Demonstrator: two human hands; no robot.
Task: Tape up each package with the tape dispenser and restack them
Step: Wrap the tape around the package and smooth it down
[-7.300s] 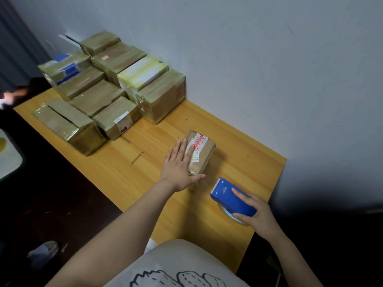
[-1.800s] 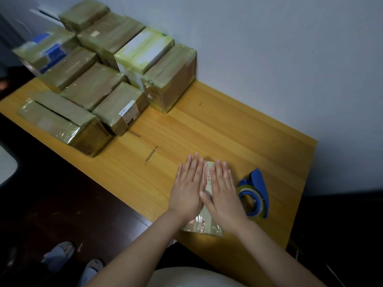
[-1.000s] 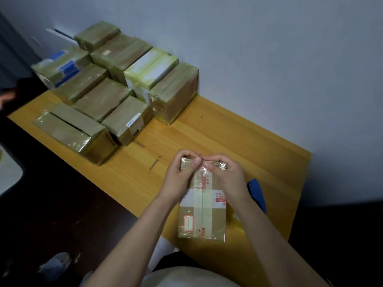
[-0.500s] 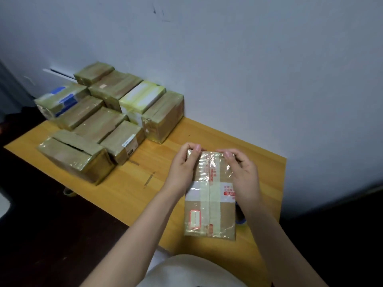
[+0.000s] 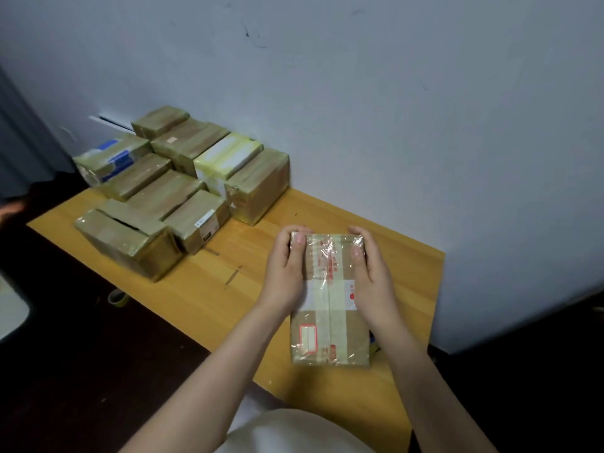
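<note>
A wooden bench [image 5: 202, 289] stands against the wall, with taped packages [image 5: 183, 191] grouped at its far left end. Over its near right part, the left hand [image 5: 287, 276] and right hand [image 5: 372, 276] hold one sealed package [image 5: 330, 302] by its sides, fingers [image 5: 295, 231] curled round its far edge; its contents are hidden.

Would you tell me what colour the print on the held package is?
Red print on the package, head view.

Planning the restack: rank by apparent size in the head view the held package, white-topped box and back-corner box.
1. held package, though nearest the camera.
2. white-topped box.
3. back-corner box, farthest away.
</note>
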